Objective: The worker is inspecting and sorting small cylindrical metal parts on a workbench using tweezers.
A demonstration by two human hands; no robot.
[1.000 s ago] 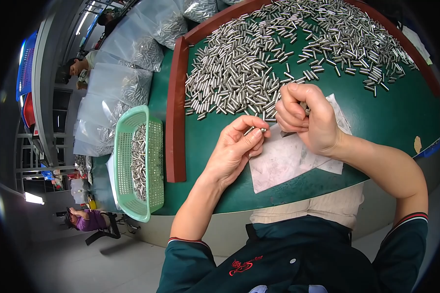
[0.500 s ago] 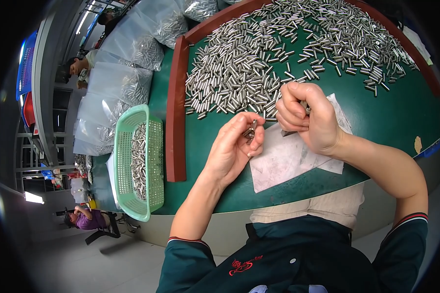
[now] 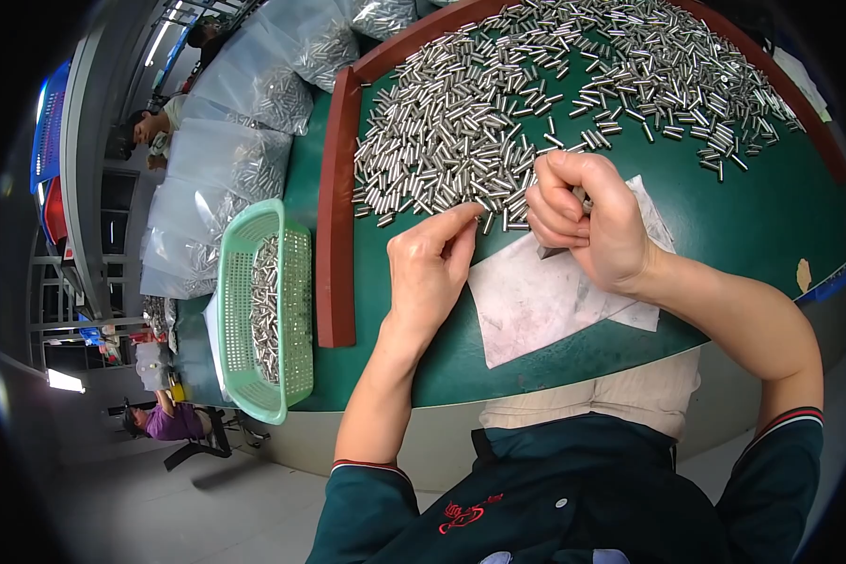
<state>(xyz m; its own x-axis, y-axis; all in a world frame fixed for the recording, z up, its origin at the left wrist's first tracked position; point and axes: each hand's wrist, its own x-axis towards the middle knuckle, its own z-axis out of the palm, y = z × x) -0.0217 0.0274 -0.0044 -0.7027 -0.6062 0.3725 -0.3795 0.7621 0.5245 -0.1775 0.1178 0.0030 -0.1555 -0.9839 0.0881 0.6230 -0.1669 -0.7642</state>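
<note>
My left hand (image 3: 428, 268) is turned palm down at the near edge of a wide pile of short metal pins (image 3: 442, 141). Its thumb and forefinger close together by a pin there, and the inside of the hand is hidden. To its right, my right hand (image 3: 587, 221) makes a fist above smudged white paper (image 3: 526, 301). From under the fist pokes a grey, wedge-shaped metal piece (image 3: 552, 251); the fingers cover most of it.
A dark red rail (image 3: 338, 226) borders the green table (image 3: 771, 226). Left of it stands a green plastic basket (image 3: 299, 310) with pins inside. Clear bags of pins (image 3: 244, 160) line the far left. People sit at the left in the background.
My left hand has turned from palm up, with pins showing in its fingers, to palm down, and its fingertips have moved to the pile's edge. The right fist has barely moved.
</note>
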